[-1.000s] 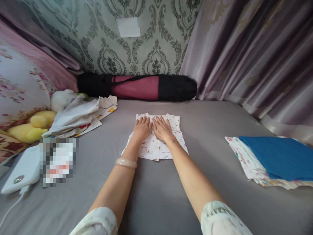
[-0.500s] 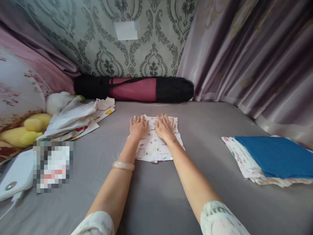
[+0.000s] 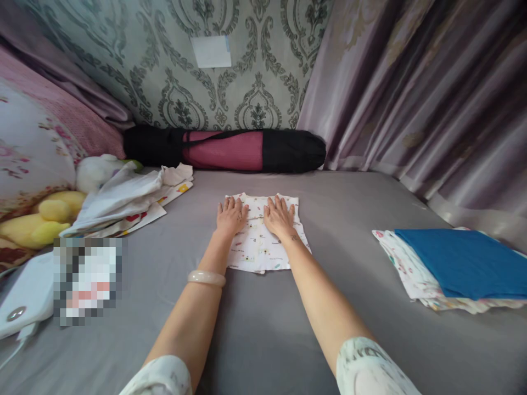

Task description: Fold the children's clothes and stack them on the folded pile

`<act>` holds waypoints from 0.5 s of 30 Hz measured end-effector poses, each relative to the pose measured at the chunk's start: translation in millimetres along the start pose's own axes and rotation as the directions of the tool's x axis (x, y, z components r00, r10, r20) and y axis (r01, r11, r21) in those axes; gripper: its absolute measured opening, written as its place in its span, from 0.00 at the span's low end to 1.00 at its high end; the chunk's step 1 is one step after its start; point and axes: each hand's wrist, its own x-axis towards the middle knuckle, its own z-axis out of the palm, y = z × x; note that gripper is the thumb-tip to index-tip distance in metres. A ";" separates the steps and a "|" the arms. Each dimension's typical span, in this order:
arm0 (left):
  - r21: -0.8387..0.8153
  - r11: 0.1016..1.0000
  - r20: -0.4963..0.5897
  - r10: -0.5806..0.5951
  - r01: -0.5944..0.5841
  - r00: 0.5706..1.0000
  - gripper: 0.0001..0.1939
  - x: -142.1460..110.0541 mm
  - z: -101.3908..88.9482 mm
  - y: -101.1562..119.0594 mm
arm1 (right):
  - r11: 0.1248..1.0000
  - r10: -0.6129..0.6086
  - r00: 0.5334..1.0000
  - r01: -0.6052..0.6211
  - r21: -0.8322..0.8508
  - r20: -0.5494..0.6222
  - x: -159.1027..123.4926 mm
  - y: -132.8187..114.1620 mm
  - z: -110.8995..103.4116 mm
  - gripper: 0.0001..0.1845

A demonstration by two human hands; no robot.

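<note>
A small white printed garment, folded into a rough square, lies flat on the grey bedsheet in the middle of the view. My left hand rests palm down on its upper left part, fingers stretched out. Beside it, my right hand lies flat on the upper right part, fingers spread. A pale bangle sits on my left wrist. Neither hand holds anything.
A stack of folded clothes topped by a blue cloth lies at the right. Loose white garments and yellow and white soft toys are at the left, with a white device nearer. A black and pink rolled mat bag lies along the wall.
Both hands slid up the garment from its middle toward its top edge and spread slightly apart, then drew back a little. The garment stays flat in place.
</note>
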 end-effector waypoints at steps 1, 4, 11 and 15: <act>-0.005 1.000 -0.010 -0.002 0.002 1.000 0.33 -0.2 -1.3 -0.1 | 1.000 0.004 1.000 -0.004 0.018 0.007 0.6 0.6 -1.3 0.30; -0.002 1.000 -0.031 -0.011 0.011 0.999 0.33 -0.5 -4.4 -1.2 | 0.997 0.038 0.999 -0.038 0.066 0.001 3.5 5.1 -6.4 0.31; -0.006 1.000 -0.016 -0.027 0.027 1.000 0.33 -0.1 -1.5 -9.7 | 0.992 0.120 0.988 -0.116 0.050 -0.094 8.5 24.9 -9.2 0.31; -0.032 0.999 0.010 -0.040 0.040 0.999 0.35 -1.5 3.0 -12.4 | 0.993 0.115 0.990 -0.114 0.011 -0.084 6.3 28.8 -1.9 0.31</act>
